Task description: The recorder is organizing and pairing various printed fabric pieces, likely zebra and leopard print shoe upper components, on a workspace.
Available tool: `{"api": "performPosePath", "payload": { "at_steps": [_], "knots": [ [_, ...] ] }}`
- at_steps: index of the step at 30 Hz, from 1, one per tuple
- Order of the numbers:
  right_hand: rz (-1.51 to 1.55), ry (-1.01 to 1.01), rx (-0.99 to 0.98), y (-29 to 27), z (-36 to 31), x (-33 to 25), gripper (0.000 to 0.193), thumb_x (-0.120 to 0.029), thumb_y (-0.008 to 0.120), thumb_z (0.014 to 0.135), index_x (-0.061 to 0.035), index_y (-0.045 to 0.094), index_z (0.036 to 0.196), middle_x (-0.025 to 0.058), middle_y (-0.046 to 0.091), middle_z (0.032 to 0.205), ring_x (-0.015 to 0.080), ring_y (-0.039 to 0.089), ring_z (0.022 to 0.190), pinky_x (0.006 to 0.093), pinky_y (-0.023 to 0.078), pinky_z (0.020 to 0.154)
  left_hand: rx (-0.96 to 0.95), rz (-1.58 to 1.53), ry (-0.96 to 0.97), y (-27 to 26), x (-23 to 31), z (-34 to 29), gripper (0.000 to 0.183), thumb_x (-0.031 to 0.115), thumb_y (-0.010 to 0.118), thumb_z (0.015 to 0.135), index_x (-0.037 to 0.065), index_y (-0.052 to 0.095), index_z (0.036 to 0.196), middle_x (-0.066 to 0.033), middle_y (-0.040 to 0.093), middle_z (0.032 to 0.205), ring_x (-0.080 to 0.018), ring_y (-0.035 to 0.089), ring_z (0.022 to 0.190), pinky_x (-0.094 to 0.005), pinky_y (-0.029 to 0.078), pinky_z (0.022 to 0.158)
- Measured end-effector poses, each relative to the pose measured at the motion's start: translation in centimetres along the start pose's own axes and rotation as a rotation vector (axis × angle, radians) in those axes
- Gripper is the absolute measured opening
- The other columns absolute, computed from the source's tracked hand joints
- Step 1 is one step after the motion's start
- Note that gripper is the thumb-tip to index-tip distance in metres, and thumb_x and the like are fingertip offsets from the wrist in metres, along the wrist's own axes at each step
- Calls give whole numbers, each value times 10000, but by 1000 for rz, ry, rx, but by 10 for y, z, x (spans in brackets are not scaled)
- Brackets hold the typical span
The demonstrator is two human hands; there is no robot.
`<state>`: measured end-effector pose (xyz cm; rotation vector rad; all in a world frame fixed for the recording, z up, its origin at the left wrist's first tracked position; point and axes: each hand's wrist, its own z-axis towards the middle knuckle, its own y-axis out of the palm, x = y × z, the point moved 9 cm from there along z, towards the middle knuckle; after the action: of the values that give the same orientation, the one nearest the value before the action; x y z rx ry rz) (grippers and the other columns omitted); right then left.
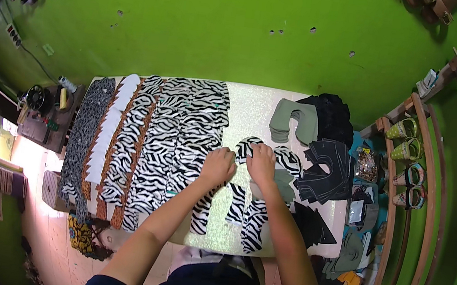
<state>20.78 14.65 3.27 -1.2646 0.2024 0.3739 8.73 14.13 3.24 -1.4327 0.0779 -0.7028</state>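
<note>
Worktop (250, 108), pale glittery, set against green wall (210, 19). Left half covered w/ rows of zebra-print cut pieces (183, 136), overlapping; white pieces (110, 127) and grey patterned strip (83, 129) beside them at left. Black pieces (326, 167) and grey-green pieces (295, 121) at right. U-shaped zebra piece (290, 161) lies centre-right on worktop. Left hand (218, 166) and right hand (262, 163) both rest flat on it, side by side; grip: fingers pressed down, nothing lifted.
</note>
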Motion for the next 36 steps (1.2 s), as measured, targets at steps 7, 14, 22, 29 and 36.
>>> {"api": "performPosePath", "payload": {
  "at_steps": [7, 14, 22, 29, 36],
  "knots": [
    [1, 56, -192, 18, 17, 29, 437, -239, 708, 699, -87, 553, 1078, 83, 493, 1052, 259, 449, 1036, 386, 358, 873, -41, -123, -64, 27, 5, 33, 377, 190, 646, 742, -10, 509, 1030, -175, 519, 967, -311, 526, 888, -386, 442, 768],
    [13, 11, -188, 17, 21, 30, 449, -240, 733, 682, -87, 556, 1064, 82, 497, 1033, 253, 450, 1017, 373, 358, 873, -16, -287, -136, 26, -1, 36, 343, 66, 628, 752, -43, 489, 1047, -195, 490, 962, -346, 526, 887, -387, 452, 773],
    [51, -55, -162, 4, 26, 17, 326, -193, 698, 701, -81, 549, 968, 78, 526, 971, 253, 488, 961, 383, 369, 837, -79, -289, -187, 28, -7, 32, 258, 72, 569, 789, -16, 521, 1026, -190, 511, 980, -351, 537, 892, -392, 457, 771],
    [196, -207, -164, 4, 6, 19, 145, -99, 576, 771, -79, 569, 914, 82, 583, 852, 272, 552, 858, 376, 427, 754, 65, -299, -64, 7, -1, 27, 104, 122, 580, 782, 39, 587, 844, -139, 572, 782, -314, 563, 762, -387, 455, 670],
    [425, -5, -249, -26, -10, -3, 202, -163, 572, 823, -44, 545, 984, 146, 613, 798, 339, 581, 731, 412, 448, 652, 2, -355, -73, -30, -15, 1, 170, 168, 568, 824, 18, 590, 900, -151, 596, 779, -318, 575, 750, -378, 455, 671]
  ]
}}
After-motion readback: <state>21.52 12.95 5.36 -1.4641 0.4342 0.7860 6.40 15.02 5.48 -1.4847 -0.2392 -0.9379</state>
